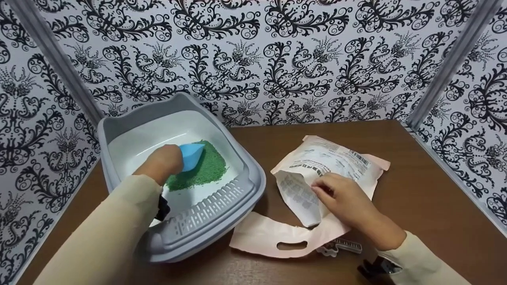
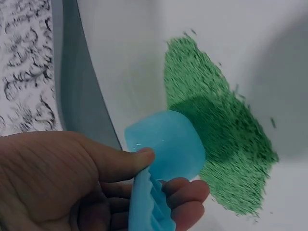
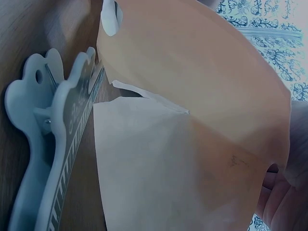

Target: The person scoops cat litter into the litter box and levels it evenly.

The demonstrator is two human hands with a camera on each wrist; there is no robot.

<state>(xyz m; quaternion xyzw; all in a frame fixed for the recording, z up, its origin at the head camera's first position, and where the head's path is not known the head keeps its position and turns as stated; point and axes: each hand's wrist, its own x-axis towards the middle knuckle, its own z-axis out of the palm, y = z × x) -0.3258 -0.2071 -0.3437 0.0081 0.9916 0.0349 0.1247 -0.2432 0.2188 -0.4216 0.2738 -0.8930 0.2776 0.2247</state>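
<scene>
My left hand (image 1: 163,160) grips the handle of a light-blue scoop (image 1: 191,156) inside the grey and white litter box (image 1: 222,221). In the left wrist view the thumb presses on top of the handle with fingers curled beneath, and the scoop's bowl (image 2: 168,139) overlaps a patch of green pellets (image 2: 192,77). The pellets lie spread on the white floor of the box. My right hand (image 1: 346,198) pinches the rim of the pale pink litter bag (image 1: 332,158), which lies on its side with its mouth open toward the box. The bag's contents are hidden.
A pink bag top with a handle slot (image 1: 265,237), partly torn from the bag, lies in front of it. Beneath its edge sits a white sealing clip (image 1: 350,245) on the brown table (image 1: 427,190). Patterned walls (image 1: 297,59) enclose the back and sides.
</scene>
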